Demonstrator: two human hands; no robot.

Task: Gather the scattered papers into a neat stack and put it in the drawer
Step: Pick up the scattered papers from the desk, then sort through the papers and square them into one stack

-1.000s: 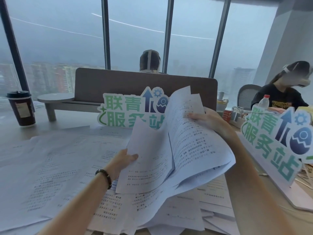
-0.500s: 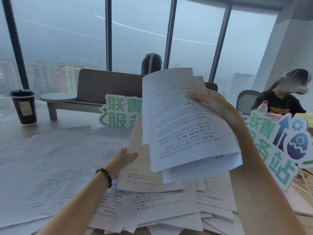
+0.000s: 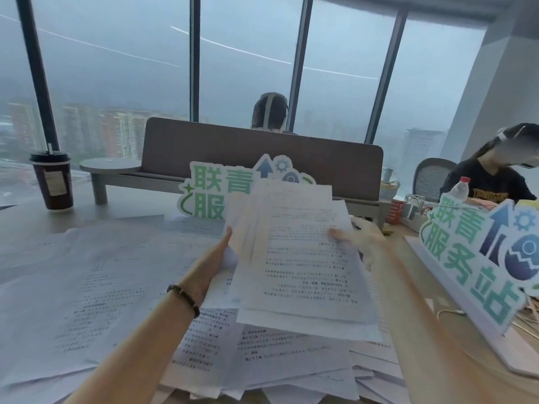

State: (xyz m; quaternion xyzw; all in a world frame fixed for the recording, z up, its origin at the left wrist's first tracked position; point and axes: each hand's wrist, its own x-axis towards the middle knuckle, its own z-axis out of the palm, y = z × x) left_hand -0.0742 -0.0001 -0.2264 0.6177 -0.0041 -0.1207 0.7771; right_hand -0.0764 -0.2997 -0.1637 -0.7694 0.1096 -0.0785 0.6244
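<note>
A bundle of white printed papers [image 3: 300,258] is held up above the desk between both hands. My left hand [image 3: 214,263] grips its left edge, with a dark bead bracelet on the wrist. My right hand [image 3: 360,243] pinches the right edge, thumb on the top sheet. More scattered papers [image 3: 96,287] cover the desk to the left, and a loose pile [image 3: 262,357] lies under the held bundle. No drawer is in view.
A dark paper cup [image 3: 52,182] stands at the far left. Two green-and-white cut-out signs stand on the desk, one behind the papers [image 3: 210,193] and one at the right [image 3: 472,258]. A brown divider panel [image 3: 262,153], a plastic bottle [image 3: 459,188] and two seated people lie beyond.
The sheets in my right hand came down and left onto those in my left hand. Both hands now hold one combined bundle, lower and flatter than before.
</note>
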